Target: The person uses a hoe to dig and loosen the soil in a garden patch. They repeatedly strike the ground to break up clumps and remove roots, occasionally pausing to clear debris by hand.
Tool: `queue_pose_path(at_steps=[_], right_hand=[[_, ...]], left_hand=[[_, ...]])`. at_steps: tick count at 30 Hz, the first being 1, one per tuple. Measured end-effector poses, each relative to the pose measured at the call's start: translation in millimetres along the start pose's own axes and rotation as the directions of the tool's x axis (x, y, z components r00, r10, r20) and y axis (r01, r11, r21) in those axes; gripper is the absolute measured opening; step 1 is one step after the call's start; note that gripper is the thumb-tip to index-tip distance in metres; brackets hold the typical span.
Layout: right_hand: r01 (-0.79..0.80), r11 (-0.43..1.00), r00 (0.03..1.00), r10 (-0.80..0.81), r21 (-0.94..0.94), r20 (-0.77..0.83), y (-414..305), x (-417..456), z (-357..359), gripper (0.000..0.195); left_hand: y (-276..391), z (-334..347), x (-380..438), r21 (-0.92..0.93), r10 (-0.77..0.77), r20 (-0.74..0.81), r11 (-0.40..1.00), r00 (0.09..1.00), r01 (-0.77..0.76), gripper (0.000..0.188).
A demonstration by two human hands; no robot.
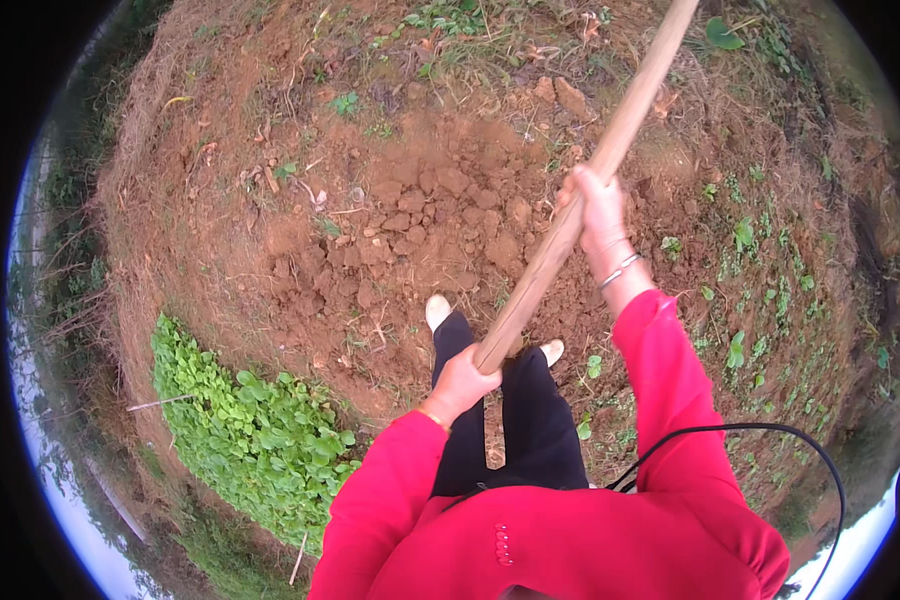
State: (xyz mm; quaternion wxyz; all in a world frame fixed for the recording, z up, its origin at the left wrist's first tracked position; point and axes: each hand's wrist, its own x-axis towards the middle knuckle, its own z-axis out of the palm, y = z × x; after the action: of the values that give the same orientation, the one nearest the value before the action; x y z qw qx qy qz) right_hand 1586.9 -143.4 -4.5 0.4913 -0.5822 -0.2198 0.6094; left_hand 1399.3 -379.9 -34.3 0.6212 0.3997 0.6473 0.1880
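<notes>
A long wooden handle [544, 262] runs slantwise from low centre up past the top edge, so its far end is out of view. My left hand [461, 382] grips its lower end, in front of my dark trousers. Farther up the shaft, my right hand [596, 206] is closed round it, with a bangle on that wrist. Beyond my light shoes [438, 311] lies loosened reddish-brown soil [412, 217] in clods.
A dense patch of green leafy plants [262, 427] grows at lower left. Small seedlings [742, 232] dot the ground at right. Weeds and dry grass [465, 71] lie ahead. A black cable [787, 429] loops beside my right sleeve.
</notes>
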Motion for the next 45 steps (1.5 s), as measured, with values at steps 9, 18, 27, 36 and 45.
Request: queue_pose_path(at_steps=[9,18,27,36,45], right_hand=[[-0.653,0.754,0.757,0.653,-0.064,-0.033,196.1,-80.0,19.6,0.019],[-0.598,0.79,0.802,0.59,0.137,0.095,131.7,-2.8,20.5,0.017],[-0.673,0.738,0.738,0.674,0.053,-0.021,207.4,-217.4,75.7,0.02],[-0.846,0.514,0.522,0.852,0.145,0.025,264.8,-233.7,29.6,0.021],[-0.603,0.77,0.769,0.631,0.208,-0.105,163.9,-163.7,45.7,0.014]], left_hand=[[-30.4,-66.1,-145.1,-0.146,-0.506,0.357,0.8,0.785,0.582,0.035],[59.4,-90.2,-148.9,-0.483,-0.358,0.453,0.672,0.817,0.562,0.035],[-132.4,-163.9,-318.9,-0.261,-0.619,0.568,0.488,0.542,0.833,0.044],[-126.2,-125.3,-393.4,0.416,-0.729,-0.102,0.587,0.677,0.695,0.049],[-179.9,-119.9,-285.5,0.562,-0.43,-0.203,0.685,0.88,0.464,0.046]])
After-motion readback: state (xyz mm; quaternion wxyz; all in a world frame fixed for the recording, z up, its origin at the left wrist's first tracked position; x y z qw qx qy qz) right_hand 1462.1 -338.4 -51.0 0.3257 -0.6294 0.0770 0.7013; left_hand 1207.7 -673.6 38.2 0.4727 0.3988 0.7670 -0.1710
